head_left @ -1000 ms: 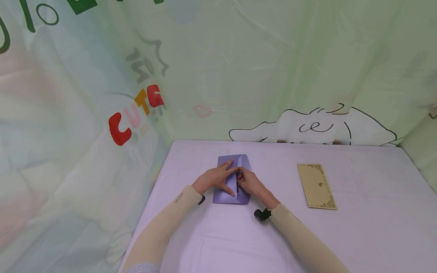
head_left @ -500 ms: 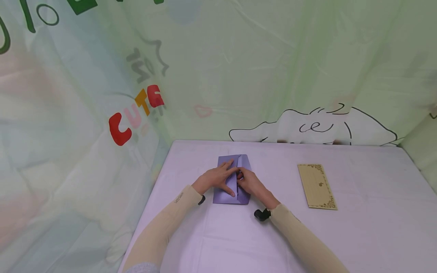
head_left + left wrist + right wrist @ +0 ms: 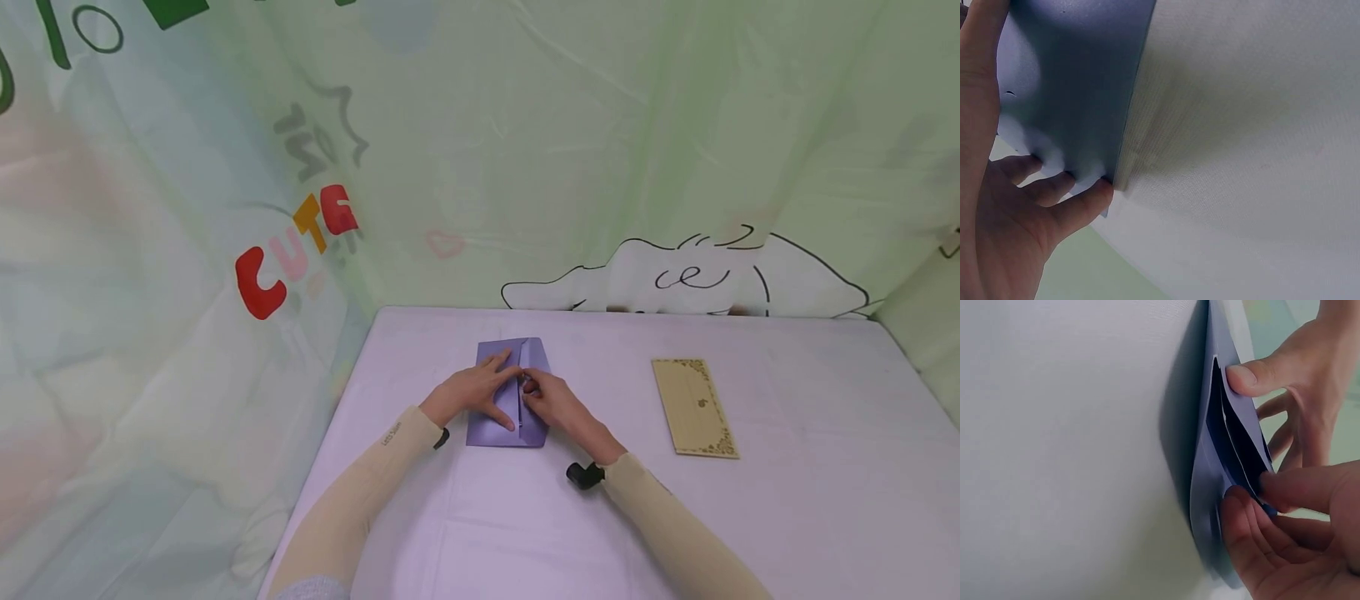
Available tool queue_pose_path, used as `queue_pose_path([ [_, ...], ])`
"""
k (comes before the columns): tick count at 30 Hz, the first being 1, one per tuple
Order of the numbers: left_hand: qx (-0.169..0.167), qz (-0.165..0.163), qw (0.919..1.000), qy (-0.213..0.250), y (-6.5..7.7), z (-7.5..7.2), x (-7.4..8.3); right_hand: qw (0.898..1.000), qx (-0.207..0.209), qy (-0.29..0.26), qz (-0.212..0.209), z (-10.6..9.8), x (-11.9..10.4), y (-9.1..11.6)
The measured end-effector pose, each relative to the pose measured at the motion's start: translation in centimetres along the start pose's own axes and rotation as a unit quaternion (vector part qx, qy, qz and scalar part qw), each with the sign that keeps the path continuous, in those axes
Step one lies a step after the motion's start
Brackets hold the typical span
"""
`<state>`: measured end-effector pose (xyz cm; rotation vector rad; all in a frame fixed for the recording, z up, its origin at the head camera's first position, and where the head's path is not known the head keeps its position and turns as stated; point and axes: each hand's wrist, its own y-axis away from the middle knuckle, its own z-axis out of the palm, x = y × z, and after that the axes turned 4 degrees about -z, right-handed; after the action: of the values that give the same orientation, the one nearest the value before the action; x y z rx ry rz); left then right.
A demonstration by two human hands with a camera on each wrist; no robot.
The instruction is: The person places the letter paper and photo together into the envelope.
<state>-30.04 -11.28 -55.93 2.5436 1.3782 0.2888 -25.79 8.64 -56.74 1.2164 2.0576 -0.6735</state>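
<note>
A purple envelope [image 3: 491, 433] lies on the table with its flap [image 3: 537, 358] folded out to the right. My left hand [image 3: 472, 389] rests on its body, thumb and fingers spread. In the left wrist view, fingertips [image 3: 1100, 187] of that hand reach the envelope's far edge. My right hand [image 3: 557, 402] is at the envelope's mouth, its fingers bent. The right wrist view shows the mouth [image 3: 1215, 406] gaping, a thin pale edge inside it. There the right thumb and fingertips stand at the opening with a gap between them; I cannot tell whether they pinch anything.
To the right lies a pale wooden-looking rectangular card [image 3: 693, 408] with brown ornamental corners. A light lilac cloth [image 3: 480, 533] covers the table. Printed curtains [image 3: 450, 167] rise behind the table and along its left side.
My right wrist has shifted slightly right and its fingertips have eased back a little at the envelope's mouth. My left hand and the envelope look nearly unmoved; the whole view shifts slightly.
</note>
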Motion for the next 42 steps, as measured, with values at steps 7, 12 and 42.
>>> queue_pose_path([
  [7, -0.003, 0.004, 1.0, -0.004, 0.0, -0.2, 0.1, 1.0, 0.008, -0.007, -0.024, -1.1, 0.4, 1.6],
  [12, -0.008, 0.002, 1.0, 0.0, 0.1, -0.5, 0.2, 0.999, 0.016, 0.006, -0.037, -2.3, 0.3, 3.0],
  [42, -0.013, 0.009, 0.9999, 0.005, 0.2, -0.7, 0.3, 0.994, 0.059, 0.076, 0.044, -7.3, 3.6, 8.5],
])
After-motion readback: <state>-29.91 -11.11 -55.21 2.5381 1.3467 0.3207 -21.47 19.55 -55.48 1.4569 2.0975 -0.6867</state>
